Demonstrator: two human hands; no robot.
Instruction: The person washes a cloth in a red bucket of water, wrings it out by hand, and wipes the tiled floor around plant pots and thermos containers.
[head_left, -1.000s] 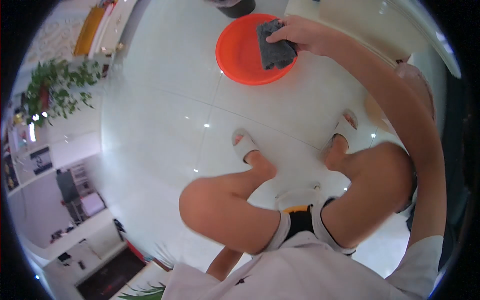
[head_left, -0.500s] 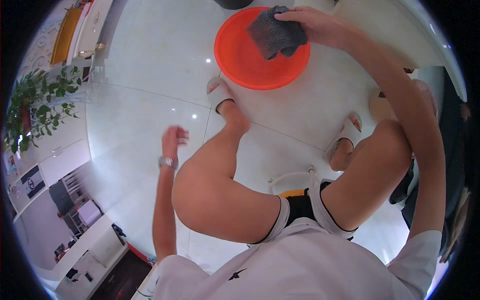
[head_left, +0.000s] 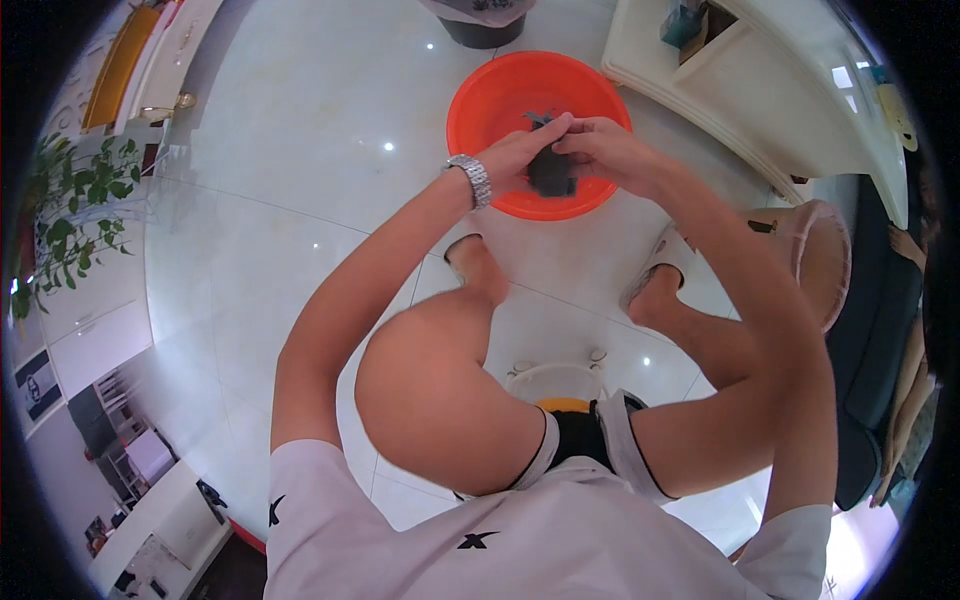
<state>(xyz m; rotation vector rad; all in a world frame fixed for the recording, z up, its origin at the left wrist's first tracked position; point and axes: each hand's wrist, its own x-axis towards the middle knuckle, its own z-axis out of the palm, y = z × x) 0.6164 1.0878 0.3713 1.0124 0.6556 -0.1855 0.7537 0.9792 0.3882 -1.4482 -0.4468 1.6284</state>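
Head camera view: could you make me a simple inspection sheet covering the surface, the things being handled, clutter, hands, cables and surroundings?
Surface: pale, glossy tiled floor with visible joint lines and light reflections.
Job's things: dark grey cloth, bunched, seen against a round orange-red basin on the floor; whether they touch is unclear.
Clutter: dark bin beyond the basin; tan bin with a pinkish liner at right.
Hands: left hand and right hand close together, both gripping the cloth; silvery watch on the left wrist.
Cables: nothing seen.
Surroundings: cream furniture at upper right; leafy plant at far left.
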